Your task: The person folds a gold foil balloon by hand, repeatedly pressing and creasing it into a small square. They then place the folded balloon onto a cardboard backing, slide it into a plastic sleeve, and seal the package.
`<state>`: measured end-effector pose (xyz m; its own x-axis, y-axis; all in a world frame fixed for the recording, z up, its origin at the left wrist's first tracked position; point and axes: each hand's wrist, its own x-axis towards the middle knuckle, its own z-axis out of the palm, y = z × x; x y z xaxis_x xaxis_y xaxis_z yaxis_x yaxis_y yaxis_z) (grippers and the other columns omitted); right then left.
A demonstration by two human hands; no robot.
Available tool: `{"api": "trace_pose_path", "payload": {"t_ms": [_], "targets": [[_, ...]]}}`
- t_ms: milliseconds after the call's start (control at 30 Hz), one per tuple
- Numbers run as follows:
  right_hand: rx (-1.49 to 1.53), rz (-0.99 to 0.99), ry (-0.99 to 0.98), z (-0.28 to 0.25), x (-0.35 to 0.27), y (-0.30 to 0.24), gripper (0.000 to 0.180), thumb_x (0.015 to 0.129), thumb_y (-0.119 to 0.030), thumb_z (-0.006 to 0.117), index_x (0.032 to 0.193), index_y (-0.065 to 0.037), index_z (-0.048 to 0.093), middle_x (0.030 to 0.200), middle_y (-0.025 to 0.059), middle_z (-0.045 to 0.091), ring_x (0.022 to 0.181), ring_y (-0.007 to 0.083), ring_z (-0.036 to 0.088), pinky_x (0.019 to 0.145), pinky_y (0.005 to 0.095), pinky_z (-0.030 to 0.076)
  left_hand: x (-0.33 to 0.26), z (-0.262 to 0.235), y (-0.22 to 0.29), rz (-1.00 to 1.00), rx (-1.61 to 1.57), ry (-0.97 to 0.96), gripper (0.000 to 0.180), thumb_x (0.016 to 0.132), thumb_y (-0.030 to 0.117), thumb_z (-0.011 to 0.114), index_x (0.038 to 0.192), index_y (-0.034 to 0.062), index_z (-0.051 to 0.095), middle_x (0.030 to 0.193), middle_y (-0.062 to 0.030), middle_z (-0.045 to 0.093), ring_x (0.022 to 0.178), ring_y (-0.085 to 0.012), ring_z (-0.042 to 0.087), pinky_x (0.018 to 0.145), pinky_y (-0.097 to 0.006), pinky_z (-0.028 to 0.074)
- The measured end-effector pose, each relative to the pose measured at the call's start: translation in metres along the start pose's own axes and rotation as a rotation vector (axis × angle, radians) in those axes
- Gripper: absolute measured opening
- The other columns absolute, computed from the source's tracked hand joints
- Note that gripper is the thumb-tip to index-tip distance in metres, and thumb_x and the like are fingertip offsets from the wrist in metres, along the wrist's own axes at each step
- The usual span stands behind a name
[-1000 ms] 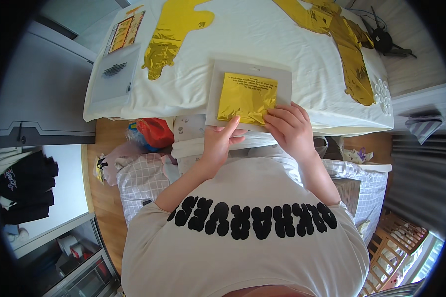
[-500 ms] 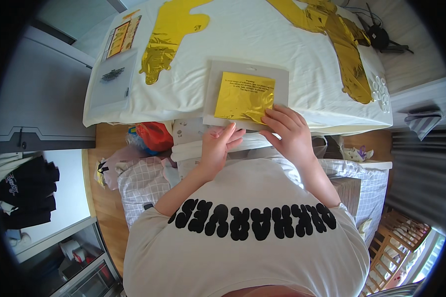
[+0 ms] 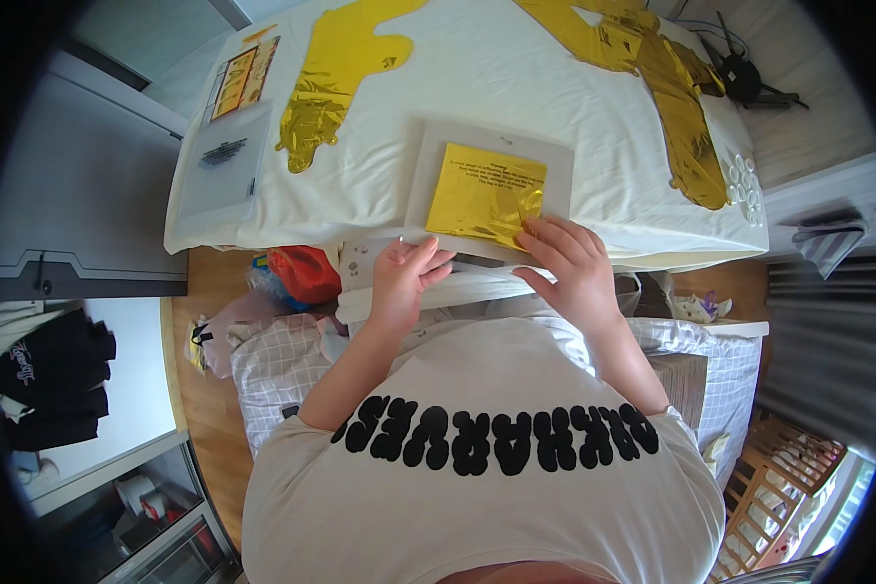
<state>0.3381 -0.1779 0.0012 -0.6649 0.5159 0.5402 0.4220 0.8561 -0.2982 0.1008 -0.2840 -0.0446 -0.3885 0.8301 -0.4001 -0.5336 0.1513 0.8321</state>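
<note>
Two hands at bed near edge | right hand [image 3: 569,268] now pressing gold foil sheet [image 3: 485,195], fingers flat, open | left hand [image 3: 404,282] shifted onto grey card [image 3: 428,161] edge, gripping nothing | sheet flatter.

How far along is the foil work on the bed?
Two long gold foil pieces already lie flat on the white sheet. In hand: a gold square on a grey board, right hand on its corner, left hand at the board's edge. It is not yet unfolded.

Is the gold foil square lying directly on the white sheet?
No, the gold foil square lies on a grey card that separates it from the white sheet.
</note>
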Motion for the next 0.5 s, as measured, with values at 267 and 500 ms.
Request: {"api": "trace_pose_path", "payload": {"t_ms": [267, 500], "targets": [[-0.044, 0.031, 0.016, 0.003, -0.001, -0.004, 0.032, 0.079, -0.02, 0.086, 0.108, -0.011, 0.078, 0.119, 0.0037, 0.075, 0.116, 0.0256, 0.067, 0.097, 0.0411, 0.052, -0.003, 0.0, -0.002, -0.075, -0.018, -0.037, 0.029, 0.099, 0.021, 0.072, 0.115, 0.0016, 0.058, 0.107, -0.0082, 0.068, 0.105, -0.0251, 0.073, 0.089, -0.037, 0.061], [0.023, 0.049, 0.012, 0.004, -0.003, -0.015, 0.035, 0.076, -0.023, 0.088, 0.109, -0.012, 0.078, 0.112, 0.0029, 0.076, 0.109, 0.0245, 0.069, 0.095, 0.0416, 0.052, -0.006, 0.003, -0.006, 0.008, 0.029, -0.13, 0.03, 0.103, 0.019, 0.065, 0.128, 0.0057, 0.055, 0.124, -0.0068, 0.065, 0.116, -0.0227, 0.068, 0.094, -0.039, 0.06]]}}
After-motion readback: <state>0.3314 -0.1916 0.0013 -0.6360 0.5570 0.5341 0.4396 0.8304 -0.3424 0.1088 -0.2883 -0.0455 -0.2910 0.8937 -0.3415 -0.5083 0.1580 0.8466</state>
